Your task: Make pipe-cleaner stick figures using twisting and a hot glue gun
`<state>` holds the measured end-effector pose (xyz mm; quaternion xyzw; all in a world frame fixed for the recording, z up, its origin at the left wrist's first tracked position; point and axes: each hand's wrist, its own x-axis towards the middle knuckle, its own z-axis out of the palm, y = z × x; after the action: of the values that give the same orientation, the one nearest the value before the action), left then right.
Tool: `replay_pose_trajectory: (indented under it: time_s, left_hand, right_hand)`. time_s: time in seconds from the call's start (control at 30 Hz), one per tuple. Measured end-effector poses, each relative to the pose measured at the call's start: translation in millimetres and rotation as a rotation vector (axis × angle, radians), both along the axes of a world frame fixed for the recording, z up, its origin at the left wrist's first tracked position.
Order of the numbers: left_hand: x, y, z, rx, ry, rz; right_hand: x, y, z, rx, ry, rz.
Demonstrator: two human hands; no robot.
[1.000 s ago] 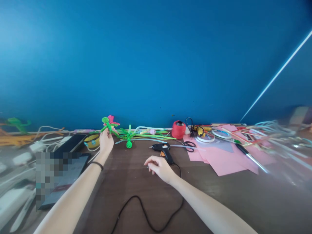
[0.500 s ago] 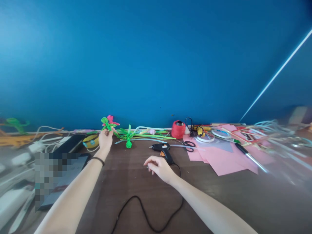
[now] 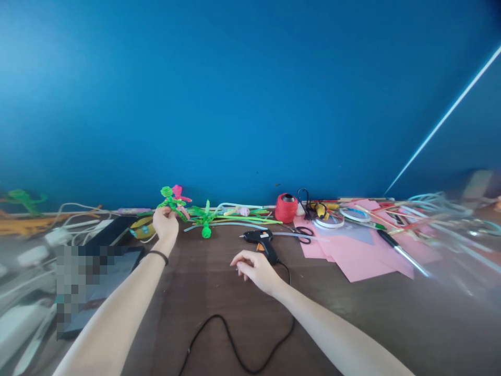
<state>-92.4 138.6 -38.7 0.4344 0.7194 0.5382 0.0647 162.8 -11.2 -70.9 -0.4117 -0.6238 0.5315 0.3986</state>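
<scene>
Green and pink fuzzy wire, twisted into a little flower (image 3: pixel 172 197), sits pinched in the left hand (image 3: pixel 165 223), fingers closed around its lower stem, the blooms poking up just above the knuckles. A dark band circles that wrist. Just to the right of this hand a second green wire flower (image 3: pixel 205 219) lies flat on the table (image 3: pixel 219 292), with loose green and white wire strands fanned out beyond it. Just to the left of the hand a yellow roll (image 3: pixel 141 228) shows, partly hidden, and a dark tablet (image 3: pixel 111 230) lies past it.

The right hand (image 3: pixel 255 270) rests on the wood nearer the body, fingers loosely curled, gripping nothing that I can make out. Just beyond its fingertips lies a black glue gun (image 3: pixel 263 241), apart from the hand, its cord (image 3: pixel 235 344) looping down between the two forearms. Farther right of that hand: scissors (image 3: pixel 302 233), a red spool of thread (image 3: pixel 286 208), and sheets of pink paper (image 3: pixel 352 256) spread wide, with rolls of tape and thin sticks scattered on them. Behind it all, a blue wall.
</scene>
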Motion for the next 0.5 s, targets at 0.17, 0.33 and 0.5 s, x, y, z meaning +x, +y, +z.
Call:
replay_pose_trajectory:
  time_s: [0.17,0.33,0.5]
  left_hand:
    - [3.9,-1.3,10.4,-0.043,0.074,0.026]
    - [6.7,-6.5,11.2,-0.065,0.175,-0.022]
    - [5.7,-7.2,2.6,-0.116,0.210,-0.050]
  right_hand:
    - [0.7,0.6,-1.2,0.007,-0.002,0.005]
    - [0.3,0.5,-0.5,0.002,0.004,0.002]
    - [0.4,0.1,-0.6,0.005,0.008,0.003]
